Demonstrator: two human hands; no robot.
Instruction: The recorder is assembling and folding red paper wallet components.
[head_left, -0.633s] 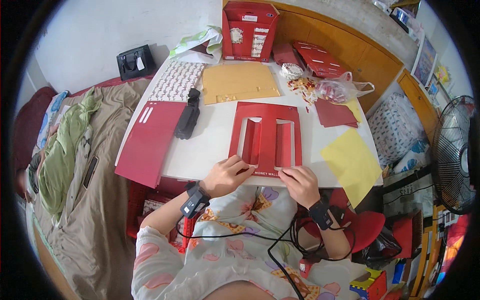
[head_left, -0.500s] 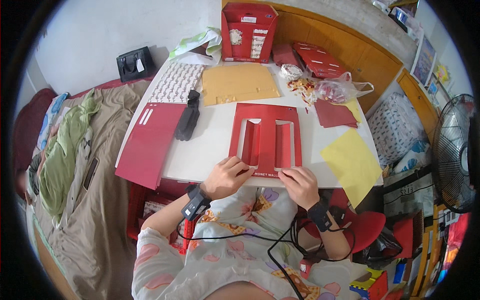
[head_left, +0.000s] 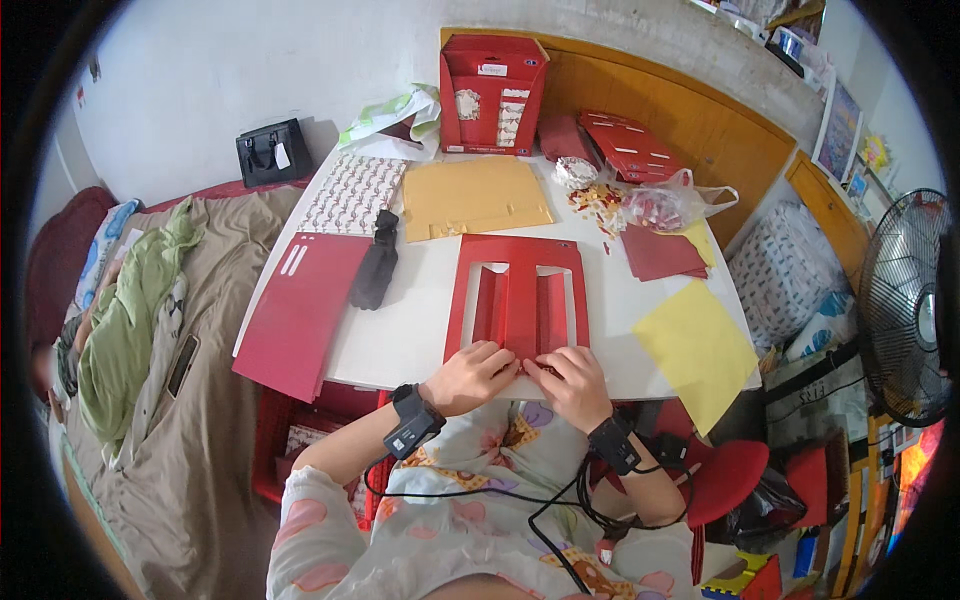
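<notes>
A red cardboard panel [head_left: 522,290] with two long cut-out windows lies on the white table in front of me. Both hands are at its near edge, their fingertips close together around the middle. My left hand [head_left: 468,378] has its fingers bent and pressed onto that edge. Opposite it, my right hand [head_left: 572,388] pinches the edge with thumb and fingers. The knuckles hide the strip of card under the fingertips. Red flaps show inside both windows.
Dark red sheets [head_left: 300,310] and a dark cloth bundle [head_left: 375,262] lie left. Beyond the panel are a brown cardboard sheet [head_left: 475,197] and an upright red display box [head_left: 492,95]. Yellow paper [head_left: 697,345], small scraps [head_left: 600,203] and a plastic bag [head_left: 665,203] lie right.
Both hands have moved inward along the panel's near edge, from near its corners to the middle. The whole view has shifted slightly, so the table sits lower.
</notes>
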